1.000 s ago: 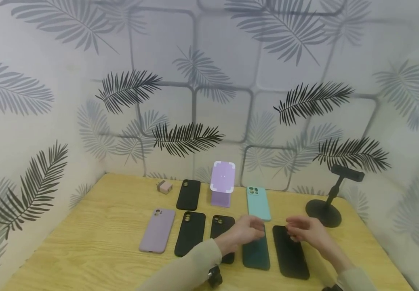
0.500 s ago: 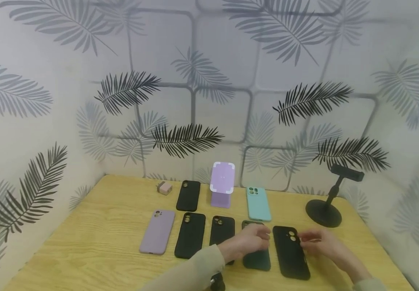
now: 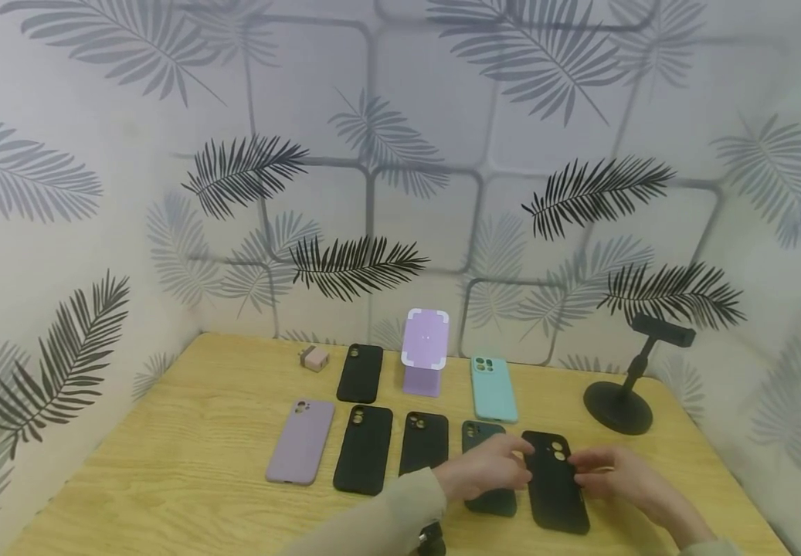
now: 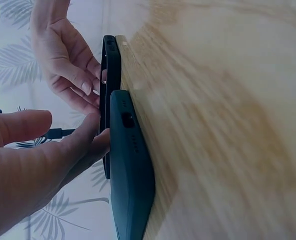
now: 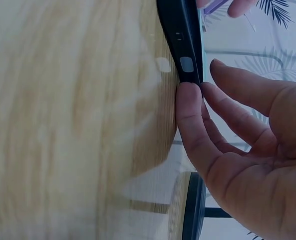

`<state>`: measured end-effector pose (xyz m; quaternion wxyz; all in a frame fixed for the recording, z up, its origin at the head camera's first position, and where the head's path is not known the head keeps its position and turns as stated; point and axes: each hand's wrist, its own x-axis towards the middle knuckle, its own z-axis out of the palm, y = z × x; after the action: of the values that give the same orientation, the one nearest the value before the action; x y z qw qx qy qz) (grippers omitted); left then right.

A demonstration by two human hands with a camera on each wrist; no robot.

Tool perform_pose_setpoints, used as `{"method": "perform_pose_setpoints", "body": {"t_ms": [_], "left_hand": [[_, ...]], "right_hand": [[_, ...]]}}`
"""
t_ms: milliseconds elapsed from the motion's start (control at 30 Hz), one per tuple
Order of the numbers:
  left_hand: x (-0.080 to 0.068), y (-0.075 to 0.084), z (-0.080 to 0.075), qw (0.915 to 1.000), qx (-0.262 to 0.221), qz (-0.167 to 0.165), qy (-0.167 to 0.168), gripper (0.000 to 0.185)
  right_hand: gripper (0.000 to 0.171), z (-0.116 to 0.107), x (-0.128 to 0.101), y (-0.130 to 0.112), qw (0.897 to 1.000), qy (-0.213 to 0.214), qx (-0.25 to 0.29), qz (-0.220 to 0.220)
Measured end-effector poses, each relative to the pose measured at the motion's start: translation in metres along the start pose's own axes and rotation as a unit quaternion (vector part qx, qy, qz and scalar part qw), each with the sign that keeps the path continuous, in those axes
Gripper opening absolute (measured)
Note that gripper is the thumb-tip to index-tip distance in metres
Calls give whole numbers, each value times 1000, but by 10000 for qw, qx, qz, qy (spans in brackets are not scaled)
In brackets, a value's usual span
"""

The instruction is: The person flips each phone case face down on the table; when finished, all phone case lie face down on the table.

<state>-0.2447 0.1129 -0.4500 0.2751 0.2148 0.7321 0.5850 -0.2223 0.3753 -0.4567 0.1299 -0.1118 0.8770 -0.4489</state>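
A black phone case (image 3: 554, 493) with camera cutouts lies flat at the right end of the front row. My left hand (image 3: 489, 468) reaches over a dark green phone case (image 3: 492, 504), covering part of it, and its fingertips meet the black case's left edge. On the opposite side, my right hand (image 3: 621, 477) touches the right edge near the cutouts. In the right wrist view, fingertips rest against the side of the black case (image 5: 180, 35), the thumb apart from it. In the left wrist view, the dark green case (image 4: 129, 175) stands close beside the black one.
Black phone cases (image 3: 364, 449) and a lilac one (image 3: 301, 442) lie to the left. Behind are another black case (image 3: 361, 374), a turquoise case (image 3: 493, 391), a purple stand (image 3: 425, 340), a plug adapter (image 3: 314, 357) and a black stand (image 3: 619, 405).
My right hand has moved from over the black case's top to its right edge, uncovering the cutouts. My left hand has moved right to the left edge. The case has shifted slightly left.
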Motion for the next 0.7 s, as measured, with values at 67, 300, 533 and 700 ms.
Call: {"method": "perform_pose_setpoints", "body": {"t_ms": [67,300,533,700], "left_hand": [[2,1,2,9998,-198,-70,58,46],[1,3,7,9926,-1119,-265,387,50],[2,6,9,9857,-1546,-239,630,51],[5,6,9,9833,-1682,-323,613,46]], "right_hand": [[44,0,0,0,10000,7,17,23],[50,3,-1,-2,9993,-40,295,211],[52,9,4,-7,9939,-283,1032,258],[49,12,7,-9,9902,-465,1301,190]]}}
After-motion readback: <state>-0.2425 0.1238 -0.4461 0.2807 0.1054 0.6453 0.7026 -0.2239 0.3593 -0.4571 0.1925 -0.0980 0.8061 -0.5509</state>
